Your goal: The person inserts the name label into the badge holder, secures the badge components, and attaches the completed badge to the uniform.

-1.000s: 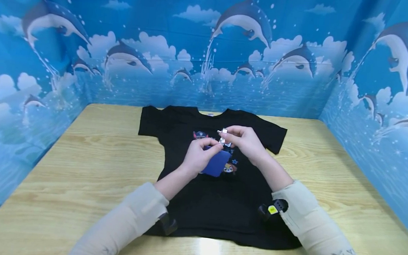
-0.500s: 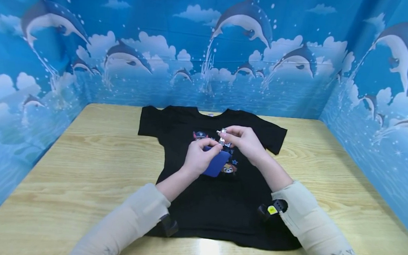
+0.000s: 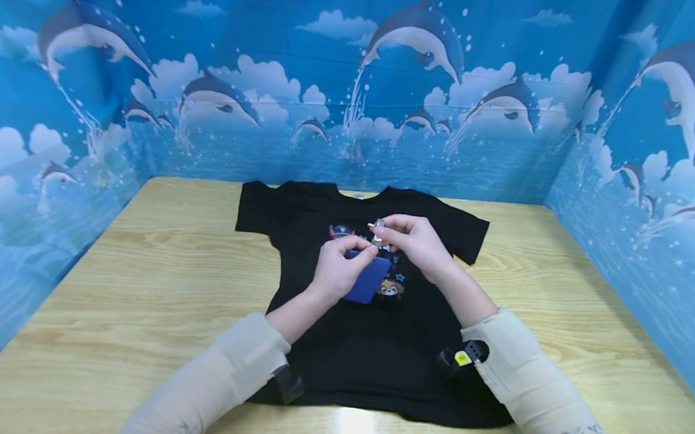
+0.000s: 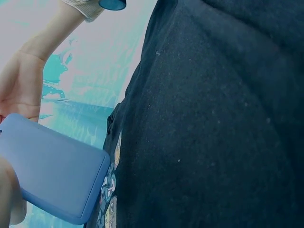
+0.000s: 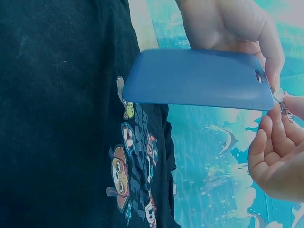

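Over the black T-shirt (image 3: 362,352), a blue card holder (image 3: 368,280) hangs from my left hand (image 3: 338,267), whose thumb and fingers pinch its upper end. My right hand (image 3: 421,246) pinches a small shiny metal clip (image 3: 379,231) right at that end. From the right wrist view, the card holder (image 5: 194,80) shows a small slot near its end, and the clip (image 5: 286,113) lies just beyond it between the fingertips of both hands. The left wrist view shows the holder's flat face (image 4: 52,166), with my right hand (image 4: 21,85) behind it.
The T-shirt lies spread on a light wood table (image 3: 186,280), its neck toward the back and a cartoon dog print (image 3: 389,287) on its chest. A blue dolphin curtain (image 3: 307,106) encloses the back and sides. Dark wrist devices sit at both cuffs.
Both hands stay in nearly the same place. The clip has turned slightly between the right fingers, and the card holder has swung a little left and down.
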`<state>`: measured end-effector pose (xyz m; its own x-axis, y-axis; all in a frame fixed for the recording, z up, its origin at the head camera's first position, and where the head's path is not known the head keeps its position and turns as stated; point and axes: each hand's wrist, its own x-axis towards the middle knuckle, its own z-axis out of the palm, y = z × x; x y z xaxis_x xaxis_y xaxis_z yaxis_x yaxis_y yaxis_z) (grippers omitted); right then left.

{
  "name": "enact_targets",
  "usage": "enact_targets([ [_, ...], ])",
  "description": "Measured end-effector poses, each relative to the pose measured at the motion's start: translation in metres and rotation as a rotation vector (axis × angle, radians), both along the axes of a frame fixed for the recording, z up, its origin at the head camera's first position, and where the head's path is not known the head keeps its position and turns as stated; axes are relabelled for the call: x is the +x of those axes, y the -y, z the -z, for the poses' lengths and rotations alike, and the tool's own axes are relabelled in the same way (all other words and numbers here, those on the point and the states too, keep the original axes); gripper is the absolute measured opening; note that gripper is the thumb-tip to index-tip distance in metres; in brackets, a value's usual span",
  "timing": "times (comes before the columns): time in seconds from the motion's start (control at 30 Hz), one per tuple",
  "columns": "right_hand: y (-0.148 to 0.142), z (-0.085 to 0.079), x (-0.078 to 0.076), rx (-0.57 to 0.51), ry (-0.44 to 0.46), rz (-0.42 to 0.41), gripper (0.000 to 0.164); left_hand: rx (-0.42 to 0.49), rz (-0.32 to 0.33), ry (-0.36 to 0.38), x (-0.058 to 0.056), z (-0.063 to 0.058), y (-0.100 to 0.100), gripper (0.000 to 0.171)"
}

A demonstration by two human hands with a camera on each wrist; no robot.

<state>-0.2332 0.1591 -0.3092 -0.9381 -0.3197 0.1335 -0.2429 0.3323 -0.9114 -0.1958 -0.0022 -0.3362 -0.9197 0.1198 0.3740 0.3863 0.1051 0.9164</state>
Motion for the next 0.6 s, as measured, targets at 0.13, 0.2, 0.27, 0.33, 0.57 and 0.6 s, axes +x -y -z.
enact_targets([
  [0.13,-0.001,0.0,0.001,0.003,-0.01,0.002,0.026,0.006,0.032,0.031,-0.013,0.017,0.0,0.016],
  [0.2,-0.001,0.0,0.001,0.005,-0.018,0.008,0.025,0.009,0.048,0.035,-0.017,0.023,0.0,0.018],
  [0.27,-0.002,-0.001,0.001,0.006,-0.026,0.011,0.026,0.003,0.051,0.023,-0.018,0.024,0.0,0.018],
  [0.33,-0.002,-0.001,0.001,0.007,-0.032,0.017,0.026,-0.009,0.045,0.0,-0.018,0.026,0.0,0.018],
  [0.57,-0.001,-0.002,0.0,0.101,-0.054,0.045,0.024,-0.112,0.002,-0.132,-0.016,0.028,-0.002,0.015],
  [0.6,-0.001,-0.002,0.0,0.123,-0.061,0.047,0.023,-0.124,-0.001,-0.144,-0.016,0.028,-0.002,0.015],
])
